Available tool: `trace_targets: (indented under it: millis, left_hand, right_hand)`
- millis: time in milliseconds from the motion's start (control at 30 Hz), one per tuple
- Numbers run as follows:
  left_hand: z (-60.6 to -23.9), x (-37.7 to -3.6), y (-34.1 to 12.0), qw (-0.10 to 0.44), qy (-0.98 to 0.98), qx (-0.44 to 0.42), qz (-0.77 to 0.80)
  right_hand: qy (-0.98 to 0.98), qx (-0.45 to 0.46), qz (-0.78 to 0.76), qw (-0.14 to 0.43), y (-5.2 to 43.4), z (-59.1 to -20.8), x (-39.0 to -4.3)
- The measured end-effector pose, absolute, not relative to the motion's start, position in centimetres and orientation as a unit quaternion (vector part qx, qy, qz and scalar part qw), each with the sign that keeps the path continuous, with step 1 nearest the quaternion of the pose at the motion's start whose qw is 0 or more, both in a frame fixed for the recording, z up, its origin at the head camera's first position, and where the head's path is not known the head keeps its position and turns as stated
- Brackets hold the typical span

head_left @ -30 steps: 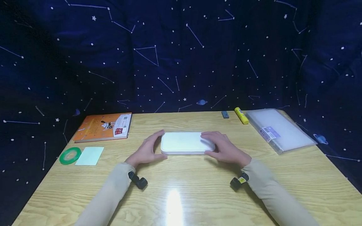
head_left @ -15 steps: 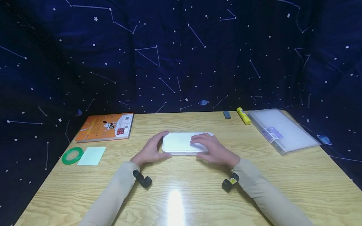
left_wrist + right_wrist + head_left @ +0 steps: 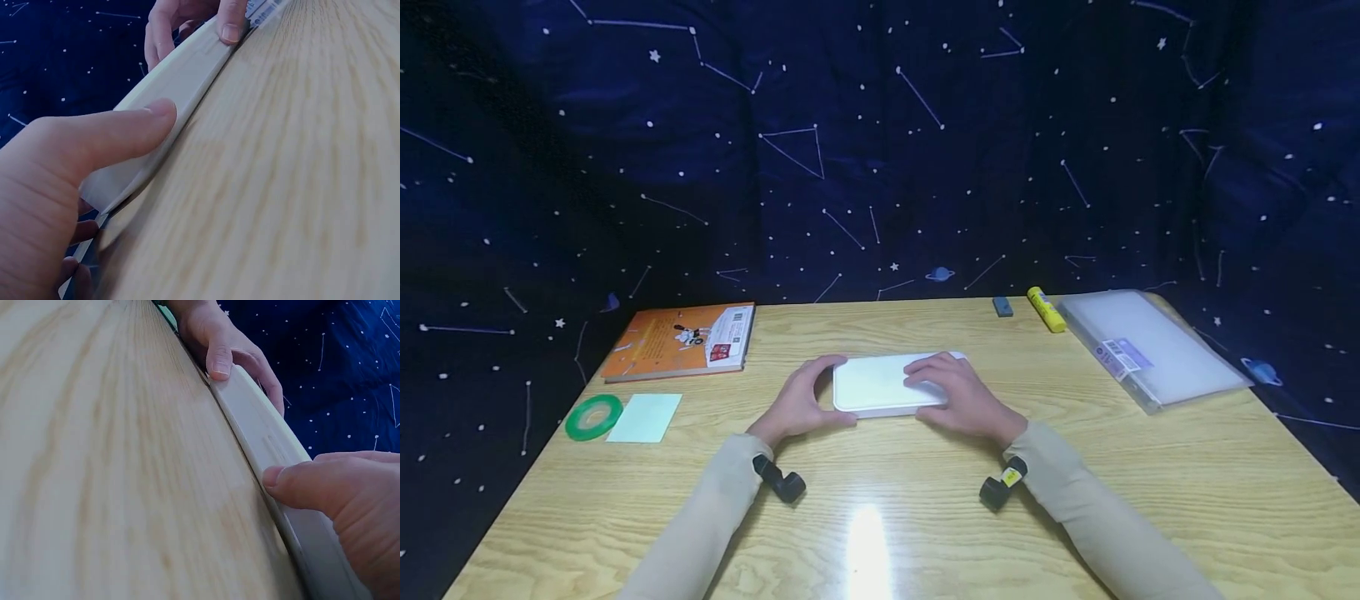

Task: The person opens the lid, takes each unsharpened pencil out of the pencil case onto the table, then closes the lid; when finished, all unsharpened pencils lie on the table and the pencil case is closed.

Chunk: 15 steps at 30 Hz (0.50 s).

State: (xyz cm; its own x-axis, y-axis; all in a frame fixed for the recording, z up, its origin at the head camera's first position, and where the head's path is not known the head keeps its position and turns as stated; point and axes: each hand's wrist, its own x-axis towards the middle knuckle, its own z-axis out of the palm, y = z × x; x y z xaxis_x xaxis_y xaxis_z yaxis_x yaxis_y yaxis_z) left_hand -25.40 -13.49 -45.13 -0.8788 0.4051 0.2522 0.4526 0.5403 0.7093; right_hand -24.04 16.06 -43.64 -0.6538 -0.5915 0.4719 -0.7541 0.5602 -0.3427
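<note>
Between both hands (image 3: 800, 403) (image 3: 961, 395), touching each, white case (image 3: 871, 383)

White glare (image 3: 867, 550) streaks the bright tabletop (image 3: 940, 508); wrist views look dimmer.

Since a second ago: right hand (image 3: 967, 397) moved left from right end of white box (image 3: 871, 385), fingers farther over top. Box turned slightly, left end nearer; left hand (image 3: 801, 406) shifted near with it.

Wood-grain worktop (image 3: 925, 533), items mostly toward edges

Orange book (image 3: 658, 343) far-left corner; green tape roll (image 3: 575, 421) left edge, pale-green paper square (image 3: 645, 418) just beside; blue-grey block (image 3: 1002, 307), yellow tube (image 3: 1047, 310) far edge; translucent folder (image 3: 1161, 346) far-right corner; white box (image 3: 872, 386) mid-worktop.
</note>
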Motion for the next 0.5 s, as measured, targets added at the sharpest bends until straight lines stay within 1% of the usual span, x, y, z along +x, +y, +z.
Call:
trace_targets:
  millis: [267, 500]
  left_hand:
    - [-45.1, -25.3, -13.7, 0.025, -0.884, -0.214, -0.414]
    - [-45.1, -25.2, -13.9, 0.024, -0.857, -0.215, -0.467]
  right_hand:
    - [-0.858, 0.413, 0.243, 0.184, 16.0, -43.1, -24.1]
    - [-0.853, 0.415, 0.246, 0.199, 16.0, -42.0, -24.2]
